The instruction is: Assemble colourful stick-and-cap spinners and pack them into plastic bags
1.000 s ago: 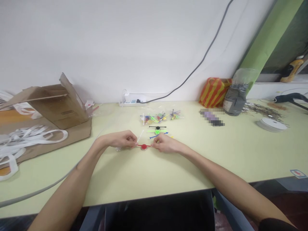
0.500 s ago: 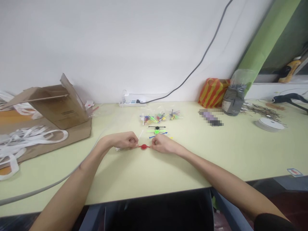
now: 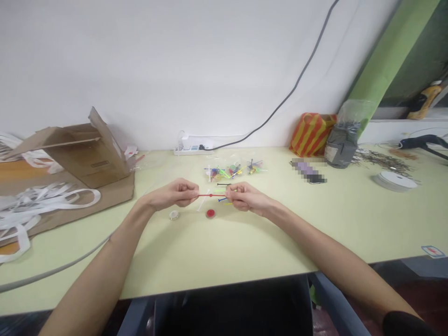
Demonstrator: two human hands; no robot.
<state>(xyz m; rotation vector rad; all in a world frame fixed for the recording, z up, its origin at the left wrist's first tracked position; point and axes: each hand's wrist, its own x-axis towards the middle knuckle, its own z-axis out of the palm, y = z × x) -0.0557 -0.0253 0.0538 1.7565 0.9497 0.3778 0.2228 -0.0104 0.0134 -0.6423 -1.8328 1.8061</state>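
Note:
A thin red spinner arrow (image 3: 211, 195) stretches level between my two hands, above the table. My left hand (image 3: 180, 192) pinches its left end. The right end is pinched by my right hand (image 3: 245, 197). Below it on the table lies a round red spinner base (image 3: 210, 213), apart from the arrow. A white round base (image 3: 174, 215) sits under my left hand, and a white arrow (image 3: 202, 201) lies slanted behind the red one. Black, green, blue and yellow arrows, the blue arrow (image 3: 222, 200) among them, are partly hidden by my right hand.
Behind my hands lie clear bags of colourful spinner parts (image 3: 231, 171). A power strip (image 3: 194, 148) stands by the wall. An open cardboard box (image 3: 87, 158) and white ribbon (image 3: 66, 198) are on the left. A striped bag (image 3: 310, 135) and white spool (image 3: 395, 180) are on the right.
Both hands have risen away from me with the red arrow between them. The arrow has come off the red base, which stays on the table. The white base is now uncovered.

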